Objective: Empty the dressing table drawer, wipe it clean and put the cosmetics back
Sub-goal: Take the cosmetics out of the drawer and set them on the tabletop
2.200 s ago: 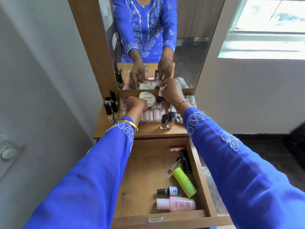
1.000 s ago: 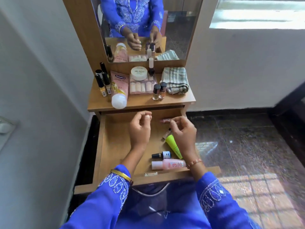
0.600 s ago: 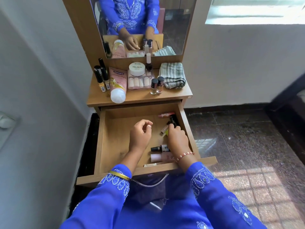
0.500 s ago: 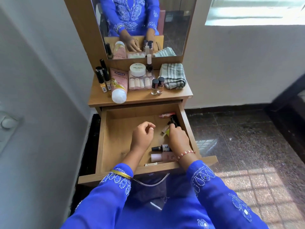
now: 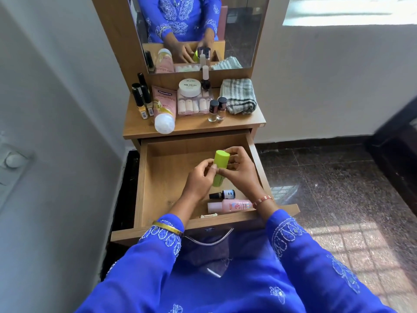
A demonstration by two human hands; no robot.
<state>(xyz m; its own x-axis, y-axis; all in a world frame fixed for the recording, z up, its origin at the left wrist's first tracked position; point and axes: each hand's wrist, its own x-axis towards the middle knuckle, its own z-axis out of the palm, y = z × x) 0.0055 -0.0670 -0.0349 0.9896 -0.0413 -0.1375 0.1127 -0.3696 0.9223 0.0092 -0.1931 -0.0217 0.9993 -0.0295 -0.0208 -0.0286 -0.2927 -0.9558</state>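
The wooden drawer stands pulled out below the dressing table top. Above its middle my right hand grips a lime-green tube, held upright. My left hand pinches the same tube from the left side. In the drawer's right front lie a small dark nail polish bottle and a pink bottle on their sides. Whatever lies under my right hand is hidden.
On the table top sit a pink tube, black-capped bottles, a white nail polish jar on a clear nail box, two small bottles and a folded striped cloth. A mirror stands behind. A wall is close on the left.
My right hand has lifted the green tube out of the drawer's right side and stood it up. My left hand has closed in onto the tube.
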